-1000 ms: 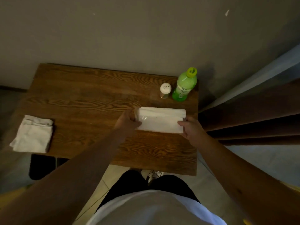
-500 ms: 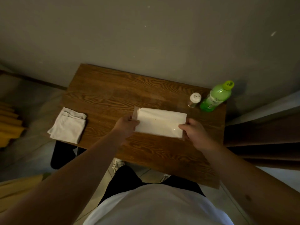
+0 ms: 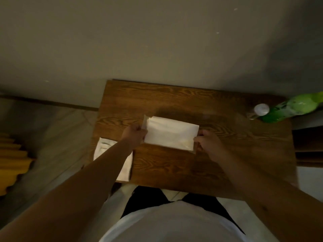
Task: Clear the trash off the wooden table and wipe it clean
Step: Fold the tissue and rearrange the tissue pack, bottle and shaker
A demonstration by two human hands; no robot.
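Fingers of the left hand and right hand stay pinched on the white folded paper sheet, now mid-frame. Wooden tabletop around it looks cleared; wiping seems next.

Green bottle lay blurred at the far right corner, leaning toward the right frame edge. Small jar with white cap stood just beside it, to its left. Yellow ridged object sat on the floor at far left. Plain grey wall filled the top half.
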